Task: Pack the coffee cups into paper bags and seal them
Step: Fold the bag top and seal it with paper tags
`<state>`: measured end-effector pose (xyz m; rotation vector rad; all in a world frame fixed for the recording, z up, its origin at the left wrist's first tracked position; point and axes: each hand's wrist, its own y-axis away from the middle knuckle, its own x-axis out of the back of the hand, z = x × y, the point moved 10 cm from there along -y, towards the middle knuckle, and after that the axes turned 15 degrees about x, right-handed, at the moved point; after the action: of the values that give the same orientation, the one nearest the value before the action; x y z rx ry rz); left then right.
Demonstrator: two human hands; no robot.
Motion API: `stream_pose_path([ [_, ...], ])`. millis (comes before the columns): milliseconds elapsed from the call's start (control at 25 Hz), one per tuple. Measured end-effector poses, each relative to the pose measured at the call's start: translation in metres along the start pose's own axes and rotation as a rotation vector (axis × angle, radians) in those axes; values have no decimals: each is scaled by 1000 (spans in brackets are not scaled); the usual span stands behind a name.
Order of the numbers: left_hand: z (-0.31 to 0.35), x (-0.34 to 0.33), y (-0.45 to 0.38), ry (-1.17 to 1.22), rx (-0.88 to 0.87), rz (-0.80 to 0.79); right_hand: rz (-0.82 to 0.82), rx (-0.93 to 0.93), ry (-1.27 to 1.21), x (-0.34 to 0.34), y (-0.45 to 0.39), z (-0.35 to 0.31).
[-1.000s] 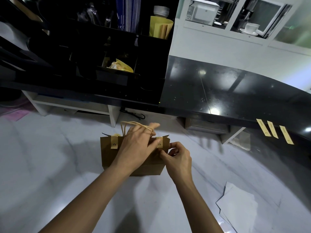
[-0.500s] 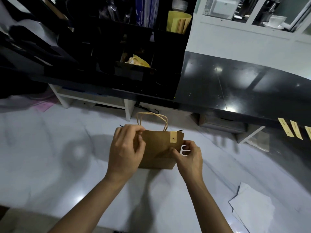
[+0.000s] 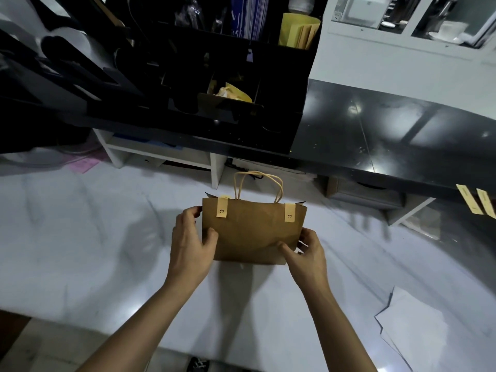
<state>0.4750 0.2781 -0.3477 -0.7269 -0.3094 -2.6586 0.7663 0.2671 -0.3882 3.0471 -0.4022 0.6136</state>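
Observation:
A brown paper bag [image 3: 252, 232] with twisted paper handles [image 3: 259, 183] stands upright on the white counter [image 3: 80, 251]. Two pale sticker strips fold over its top edge, one at the left [image 3: 222, 207] and one at the right [image 3: 290, 212]. My left hand [image 3: 190, 245] grips the bag's left side, thumb on the front face. My right hand [image 3: 308, 253] grips the lower right corner, thumb on the front. What is inside the bag is hidden; no coffee cup shows.
A raised black ledge [image 3: 375, 135] runs behind the bag, with a black organiser [image 3: 214, 76] on it. More sticker strips [image 3: 476, 201] hang from the ledge's edge at the right. White paper sheets [image 3: 413, 326] lie at the lower right.
My left hand has come off the bag's top and handles and moved to its left side, uncovering the left sticker. My right hand slid to the lower right corner. The view moved closer.

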Motion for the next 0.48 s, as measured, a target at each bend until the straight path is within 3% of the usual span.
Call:
stream_pose_path([
  [480,-4,-12,-11,143,117,-259,153,-13,-44,6,22,-14],
])
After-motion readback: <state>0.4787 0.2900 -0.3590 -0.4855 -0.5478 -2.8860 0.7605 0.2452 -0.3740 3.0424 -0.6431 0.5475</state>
